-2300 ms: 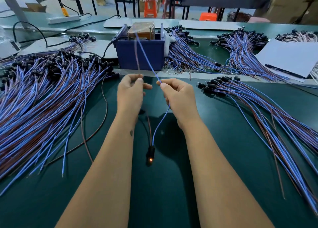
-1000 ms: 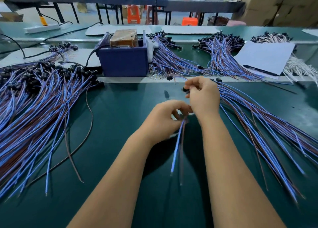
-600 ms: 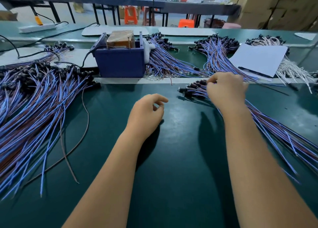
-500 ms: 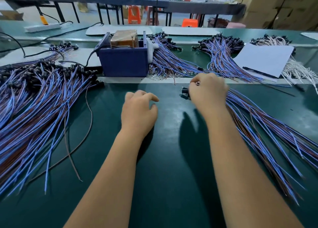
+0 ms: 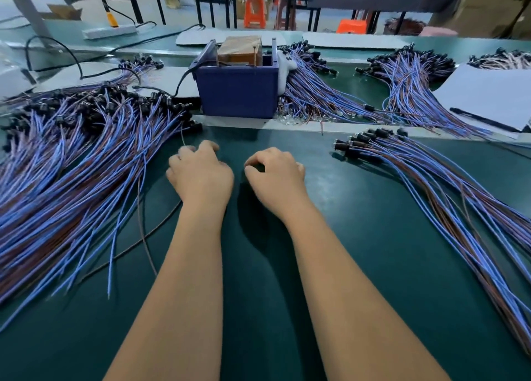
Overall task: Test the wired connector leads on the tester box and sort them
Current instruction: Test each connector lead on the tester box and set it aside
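Leads: big untested pile (image 5: pixel 71 185) on the desk (image 5: pixel 258 308) at your left, blue tester box (image 5: pixel 238 93) ahead. Left hand (image 5: pixel 201 176) and right hand (image 5: pixel 275 176) hover loosely curled, holding nothing. Pinch one lead near its black plug, not mid-wire.

Bright, even light falls from above, casting soft dark shadows under the forearms onto the green table (image 5: pixel 373 237). A pale sheen of glare lies right of centre. Wide-angle bending curves the table edges. Motion blur smears the upper corners and the wire pile (image 5: pixel 71 179) at left.
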